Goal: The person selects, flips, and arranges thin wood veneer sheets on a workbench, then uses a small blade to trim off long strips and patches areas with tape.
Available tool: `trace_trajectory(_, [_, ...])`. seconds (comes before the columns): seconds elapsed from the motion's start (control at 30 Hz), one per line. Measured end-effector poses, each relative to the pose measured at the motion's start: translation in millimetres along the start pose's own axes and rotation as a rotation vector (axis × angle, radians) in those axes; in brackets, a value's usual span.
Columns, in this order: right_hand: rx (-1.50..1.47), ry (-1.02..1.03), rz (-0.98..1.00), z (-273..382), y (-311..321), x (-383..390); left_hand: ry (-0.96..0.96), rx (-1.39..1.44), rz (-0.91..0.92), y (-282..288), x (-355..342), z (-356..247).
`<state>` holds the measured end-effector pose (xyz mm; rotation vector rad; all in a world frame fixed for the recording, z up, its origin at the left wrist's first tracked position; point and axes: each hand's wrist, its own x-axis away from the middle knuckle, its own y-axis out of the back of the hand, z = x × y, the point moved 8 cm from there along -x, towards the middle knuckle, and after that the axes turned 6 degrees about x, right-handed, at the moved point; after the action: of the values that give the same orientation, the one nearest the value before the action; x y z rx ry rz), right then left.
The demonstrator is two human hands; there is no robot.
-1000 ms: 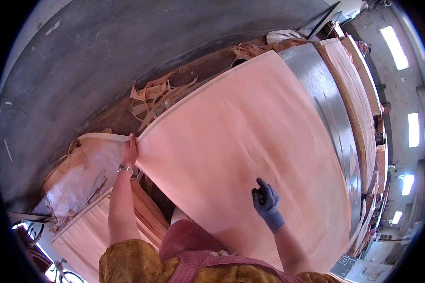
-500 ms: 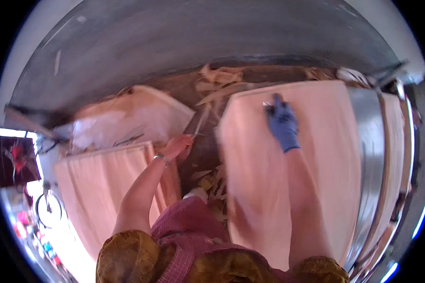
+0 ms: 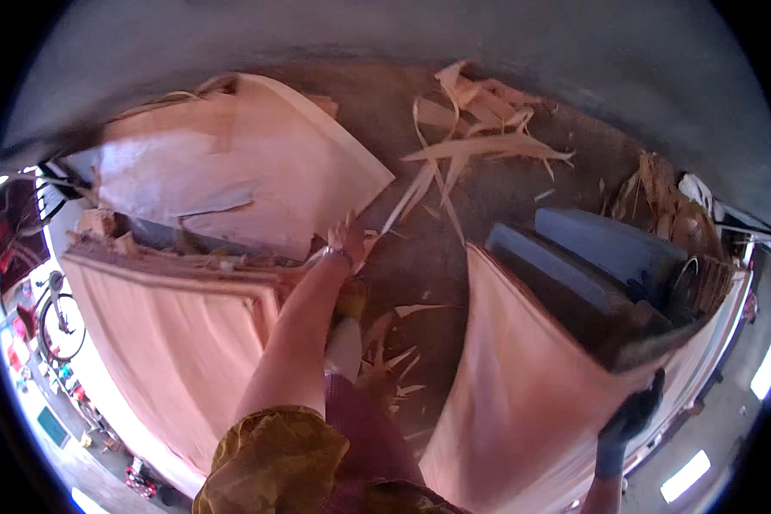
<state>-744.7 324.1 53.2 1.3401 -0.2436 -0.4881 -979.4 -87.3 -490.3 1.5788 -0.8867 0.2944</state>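
My bare left hand [image 3: 343, 238], with a band at the wrist, is by the corner of the left stack of wood veneer [image 3: 171, 317]. Its fingers look spread, though blurred, and I make out nothing held in them. A pale strip [image 3: 409, 201] lies just beyond it. My right hand [image 3: 630, 420], in a dark blue glove, is closed at the edge of a large pinkish veneer sheet [image 3: 522, 385] on the right. That sheet's far edge sags toward me, baring grey blocks [image 3: 565, 265] beneath. The right fingertips are partly hidden.
Another veneer sheet [image 3: 223, 163] lies behind the left stack. Torn veneer scraps [image 3: 488, 146] lie on the floor against the grey wall [image 3: 385, 30]. More splinters [image 3: 394, 368] are scattered between the stacks. A bicycle [image 3: 60, 325] stands far left.
My right hand has come from the right sheet's far edge back toward me, and that edge is now pulled down, uncovering the grey blocks. The view has shifted; my left hand stays near the left stack.
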Motion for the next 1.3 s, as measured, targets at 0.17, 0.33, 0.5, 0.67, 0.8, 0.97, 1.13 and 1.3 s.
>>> trace_trajectory(0.17, [-0.210,-0.347,0.085,-45.4,-15.1,-10.8,-0.090,-0.353,0.150,-31.0,-159.1,-5.2])
trace_trajectory(0.33, [-0.015,-0.302,0.155,-41.0,-23.0,-7.8,-0.091,-0.461,0.214,-51.8,-271.4,-4.3])
trace_trajectory(0.5, [0.037,-0.268,0.201,-39.5,-22.0,-13.8,-0.082,-0.329,0.262,-81.5,-235.6,-6.3])
trace_trajectory(0.67, [0.051,-0.204,0.194,-34.1,-14.8,-12.0,-0.321,-0.259,0.040,-91.2,-91.0,1.2])
trace_trajectory(0.8, [0.078,-0.137,0.150,-14.9,-1.2,3.6,-0.400,-0.125,0.063,-10.5,3.0,-8.0])
trace_trajectory(0.97, [0.291,-0.017,0.080,1.8,-10.2,10.3,-0.665,0.118,-0.031,106.5,95.0,3.9])
trace_trajectory(1.13, [0.065,-0.037,0.032,35.4,5.8,-23.9,-0.505,0.500,-0.361,251.1,173.0,1.1])
trace_trajectory(1.3, [-0.029,-0.024,0.077,27.3,32.1,-2.6,-0.616,1.009,-0.503,439.9,206.1,29.5])
